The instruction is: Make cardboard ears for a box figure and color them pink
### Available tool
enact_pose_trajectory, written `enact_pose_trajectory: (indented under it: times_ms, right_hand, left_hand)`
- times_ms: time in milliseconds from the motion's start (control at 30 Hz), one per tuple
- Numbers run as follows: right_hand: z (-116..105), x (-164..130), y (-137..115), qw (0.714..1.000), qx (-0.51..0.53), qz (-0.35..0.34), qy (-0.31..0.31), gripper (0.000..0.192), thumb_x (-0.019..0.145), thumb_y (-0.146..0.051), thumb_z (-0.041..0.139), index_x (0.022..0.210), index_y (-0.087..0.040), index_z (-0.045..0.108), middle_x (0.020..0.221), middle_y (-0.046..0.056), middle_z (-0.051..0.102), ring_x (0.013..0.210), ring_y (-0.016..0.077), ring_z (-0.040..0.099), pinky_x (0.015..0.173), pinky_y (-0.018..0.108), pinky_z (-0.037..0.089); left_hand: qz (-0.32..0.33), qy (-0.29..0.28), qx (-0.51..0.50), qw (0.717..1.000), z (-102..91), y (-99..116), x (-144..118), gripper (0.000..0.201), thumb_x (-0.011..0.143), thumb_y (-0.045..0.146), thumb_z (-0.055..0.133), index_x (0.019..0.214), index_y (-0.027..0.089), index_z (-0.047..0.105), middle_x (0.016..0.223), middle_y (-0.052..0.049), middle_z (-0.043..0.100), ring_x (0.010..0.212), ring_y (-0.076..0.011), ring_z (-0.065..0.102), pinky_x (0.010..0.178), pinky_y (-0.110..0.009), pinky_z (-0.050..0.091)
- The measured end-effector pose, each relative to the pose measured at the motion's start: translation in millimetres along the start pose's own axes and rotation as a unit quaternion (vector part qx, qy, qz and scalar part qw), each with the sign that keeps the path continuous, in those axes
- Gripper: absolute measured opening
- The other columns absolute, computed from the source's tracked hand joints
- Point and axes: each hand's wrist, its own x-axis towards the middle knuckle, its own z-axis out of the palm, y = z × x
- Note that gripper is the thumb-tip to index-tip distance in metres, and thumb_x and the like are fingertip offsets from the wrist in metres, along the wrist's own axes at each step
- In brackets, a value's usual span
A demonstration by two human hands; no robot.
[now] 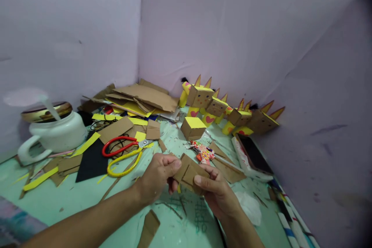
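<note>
Between both hands is a small brown piece of cardboard (pixel 186 174), with a smaller rectangle showing on its face. My left hand (pixel 159 174) pinches its left edge between thumb and fingers. On the right side, my right hand (pixel 215 186) grips it with the thumb on top and the fingers behind. Just beyond the hands stands a cardboard cube (pixel 193 128) with a yellow top. A patterned, colourful item (pixel 202 152) lies close behind the cardboard. Scissors with red and yellow handles (pixel 124 155) rest open to the left.
Cardboard animal figures (pixel 216 104) with pointed horns line the back right. Stacked cardboard sheets (pixel 145 97) lie at the back. A white mug (pixel 59 133) stands far left among scraps and black paper (pixel 92 162). A phone (pixel 254 153) lies at right, near rolled tubes (pixel 290 221).
</note>
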Motion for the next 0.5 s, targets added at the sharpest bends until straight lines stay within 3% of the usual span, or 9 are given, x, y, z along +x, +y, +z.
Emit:
enact_pose_trajectory:
  times_ms: [300, 500]
  right_hand:
    - [-0.4, 1.4, 9.3, 0.995, -0.035, -0.052, 0.073, 0.032, 0.044, -0.03, 0.086, 0.07, -0.016, 0.074, 0.058, 0.001, 0.067, 0.052, 0.0117, 0.055, 0.05, 0.02, 0.042]
    - [-5.2, 3.6, 16.0, 0.992, -0.069, -0.048, 0.098, 0.034, 0.046, -0.033, 0.087, 0.072, -0.015, 0.073, 0.063, 0.002, 0.068, 0.056, 0.0133, 0.057, 0.052, 0.022, 0.044]
  left_hand:
    - [0.019, 0.003, 0.031, 0.999, -2.8, 0.6, -0.5, 0.04, 0.063, 0.052, 0.058, 0.047, 0.016, 0.049, 0.034, 0.002, 0.044, 0.029, -0.0077, 0.037, 0.032, -0.019, 0.028]
    - [0.016, 0.022, 0.044, 0.999, -1.3, -0.6, -0.3, 0.038, 0.064, 0.051, 0.055, 0.048, 0.017, 0.048, 0.034, 0.003, 0.045, 0.029, -0.008, 0.038, 0.032, -0.019, 0.029]
